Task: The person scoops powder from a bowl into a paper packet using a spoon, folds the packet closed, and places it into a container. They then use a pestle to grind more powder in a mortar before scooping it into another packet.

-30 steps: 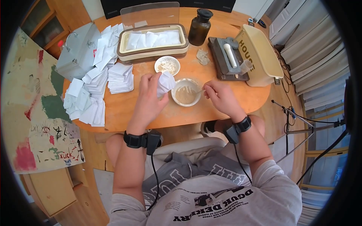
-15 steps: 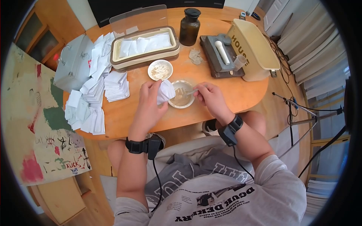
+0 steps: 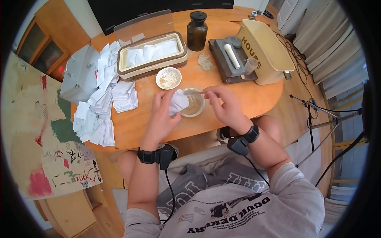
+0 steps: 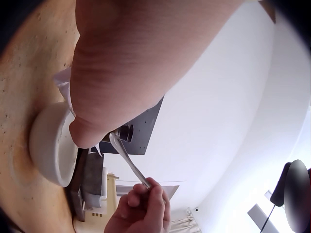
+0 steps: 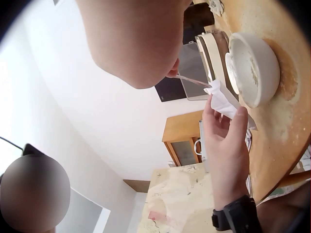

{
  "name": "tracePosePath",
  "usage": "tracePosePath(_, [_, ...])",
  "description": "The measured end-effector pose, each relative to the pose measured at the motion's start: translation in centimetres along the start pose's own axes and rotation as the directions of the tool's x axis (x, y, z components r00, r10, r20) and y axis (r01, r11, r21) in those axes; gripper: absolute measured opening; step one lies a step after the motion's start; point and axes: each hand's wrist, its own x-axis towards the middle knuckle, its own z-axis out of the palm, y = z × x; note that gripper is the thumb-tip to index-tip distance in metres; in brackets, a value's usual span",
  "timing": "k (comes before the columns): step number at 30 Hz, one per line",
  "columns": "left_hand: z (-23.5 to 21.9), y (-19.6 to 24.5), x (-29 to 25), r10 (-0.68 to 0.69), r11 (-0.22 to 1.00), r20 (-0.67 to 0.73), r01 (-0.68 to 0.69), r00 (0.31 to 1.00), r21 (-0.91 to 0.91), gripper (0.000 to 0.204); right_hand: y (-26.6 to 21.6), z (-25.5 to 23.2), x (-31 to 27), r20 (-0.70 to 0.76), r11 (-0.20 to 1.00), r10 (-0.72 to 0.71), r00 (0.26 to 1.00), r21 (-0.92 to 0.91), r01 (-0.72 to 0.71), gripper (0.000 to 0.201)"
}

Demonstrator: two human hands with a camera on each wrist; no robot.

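Observation:
My left hand [image 3: 162,115] holds a small white paper bag [image 3: 178,102] between thumb and fingers, beside the bowl's left rim. With thumb and fingertips my right hand [image 3: 227,105] pinches the handle of a metal spoon [image 4: 127,158]. The spoon's far end is right at the mouth of the bag in the right wrist view, above the rim. Below sits a white bowl [image 5: 266,68] with light brown powder [image 3: 194,106] in it. A smaller white bowl [image 3: 168,78] with pale powder stands just behind.
Folded white paper packets [image 3: 125,97] lie in stacks at the left, near a silver metal case [image 3: 79,75]. Behind are a cream box [image 3: 152,53] of packets and a dark glass jar [image 3: 197,31]. A scale [image 3: 226,59] bearing a white pestle [image 3: 231,56] stands by a cream bin [image 3: 264,51].
The spoon has come up out of the powder and moved left to the paper bag's mouth, with my right hand following. My left hand keeps hold of the bag.

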Motion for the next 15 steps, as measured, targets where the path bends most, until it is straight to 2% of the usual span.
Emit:
tracePosePath(4, [0.0, -0.6, 0.0, -0.028, 0.998, -0.028, 0.027, 0.999, -0.049, 0.066, 2.4, -0.1, -0.1, -0.018, 0.996, 0.074, 0.997, -0.039, -0.075, 0.012])
tracePosePath(6, [-0.2, -0.7, 0.1, -0.052, 0.997, -0.037, 0.049, 0.998, -0.059, 0.066, 3.5, 0.3, -0.4, 0.083, 0.988, 0.115, 0.99, -0.116, -0.105, 0.012])
tracePosePath(7, [-0.4, -0.6, 0.1, -0.051, 0.997, -0.045, 0.049, 0.998, -0.052, 0.066, 3.7, 0.6, -0.6, 0.084, 0.988, 0.115, 0.99, -0.116, -0.104, 0.012])
tracePosePath(10, [-0.5, -0.8, 0.1, -0.046, 0.998, -0.058, 0.044, 0.997, -0.043, 0.065, 3.5, 1.1, -1.1, 0.164, 0.994, 0.109, 0.98, -0.021, -0.107, 0.012])
tracePosePath(12, [-0.6, -0.9, 0.0, -0.044, 0.998, -0.064, 0.042, 0.997, -0.039, 0.065, 3.0, 0.5, -0.9, 0.311, 0.983, 0.153, 0.938, 0.045, -0.176, 0.012])
tracePosePath(13, [-0.8, -0.8, 0.0, -0.049, 0.998, -0.06, 0.046, 0.997, -0.051, 0.065, 3.1, 0.2, -0.8, 0.317, 0.984, 0.149, 0.937, 0.047, -0.173, 0.012])
tracePosePath(15, [-0.9, -0.8, -0.2, -0.057, 0.997, -0.06, 0.053, 0.997, -0.064, 0.065, 3.6, -0.4, -0.5, 0.194, 0.989, 0.143, 0.971, -0.003, -0.146, 0.012])
